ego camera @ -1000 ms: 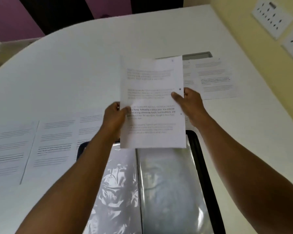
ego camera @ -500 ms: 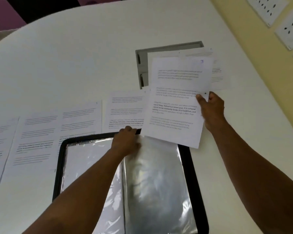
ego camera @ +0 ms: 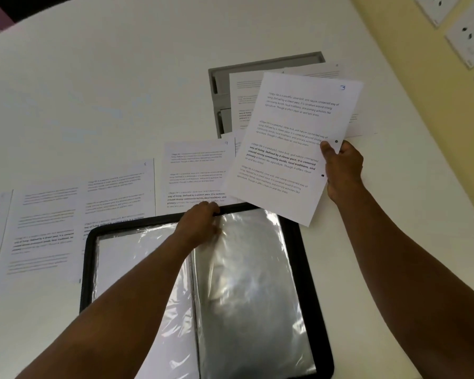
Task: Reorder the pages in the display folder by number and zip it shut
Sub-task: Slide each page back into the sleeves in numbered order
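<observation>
A black display folder (ego camera: 311, 272) lies open in front of me, its clear plastic sleeves (ego camera: 246, 280) shiny and without pages. My right hand (ego camera: 342, 166) pinches the right edge of a printed page (ego camera: 288, 149) marked 3 in blue, holding it tilted above the folder's top right corner. My left hand (ego camera: 200, 222) rests on the top edge of the folder at the spine, fingers curled over the top of a sleeve. Several other printed pages (ego camera: 115, 187) lie flat in a row on the table beyond and left of the folder.
The white table (ego camera: 121, 91) has a grey recessed cable box (ego camera: 219, 86) at the back, partly covered by more pages (ego camera: 246, 105). A yellow wall with white sockets (ego camera: 468, 31) runs along the right.
My left hand let go of the page and dropped to the folder's top edge. My right hand carried the page to the right. The view tilted down.
</observation>
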`<state>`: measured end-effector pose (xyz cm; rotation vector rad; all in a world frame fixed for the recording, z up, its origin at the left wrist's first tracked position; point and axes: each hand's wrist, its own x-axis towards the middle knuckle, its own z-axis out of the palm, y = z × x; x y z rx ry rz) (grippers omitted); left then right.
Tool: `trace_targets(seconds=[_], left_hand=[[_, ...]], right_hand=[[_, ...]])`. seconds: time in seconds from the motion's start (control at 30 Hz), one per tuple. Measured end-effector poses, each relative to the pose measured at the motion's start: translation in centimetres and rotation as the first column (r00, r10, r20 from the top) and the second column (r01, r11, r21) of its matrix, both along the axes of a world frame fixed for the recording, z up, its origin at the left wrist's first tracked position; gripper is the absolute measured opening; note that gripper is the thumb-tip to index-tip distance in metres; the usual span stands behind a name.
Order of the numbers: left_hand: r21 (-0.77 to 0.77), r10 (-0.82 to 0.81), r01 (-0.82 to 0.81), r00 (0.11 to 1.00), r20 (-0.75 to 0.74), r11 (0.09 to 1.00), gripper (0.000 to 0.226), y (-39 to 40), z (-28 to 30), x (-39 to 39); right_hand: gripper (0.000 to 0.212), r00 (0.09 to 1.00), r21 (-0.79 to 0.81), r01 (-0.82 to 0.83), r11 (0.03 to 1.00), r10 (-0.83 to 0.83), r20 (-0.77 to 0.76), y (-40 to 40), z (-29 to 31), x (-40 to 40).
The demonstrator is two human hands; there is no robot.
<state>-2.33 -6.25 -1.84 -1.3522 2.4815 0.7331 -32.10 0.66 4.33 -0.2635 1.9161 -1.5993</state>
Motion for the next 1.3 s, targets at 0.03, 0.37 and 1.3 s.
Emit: trace_targets(seconds=[0.03,0.37,1.3], left_hand=[[0.0,-0.004,0.004,1.0,0.0,1.0,0.037,-0.1,-0.1,0.0],[-0.085,-0.039,0.042,0.999,0.037,0.995,0.027,0.1,-0.7,0.4],[-0.055,-0.184,0.178,0.974,-0.134,0.983,0.01,-0.3,1.3,0.2]], right_hand=[[0.009,1.0,0.001,0.004,1.0,-0.004,0.005,0.0,-0.1,0.0],[0.009,0.999,0.023,0.044,0.999,-0.044,0.016,0.1,-1.3,0.0],[0.003,0.997,0.024,0.074,0.997,-0.074,0.0,0.3,0.0,-1.3]])
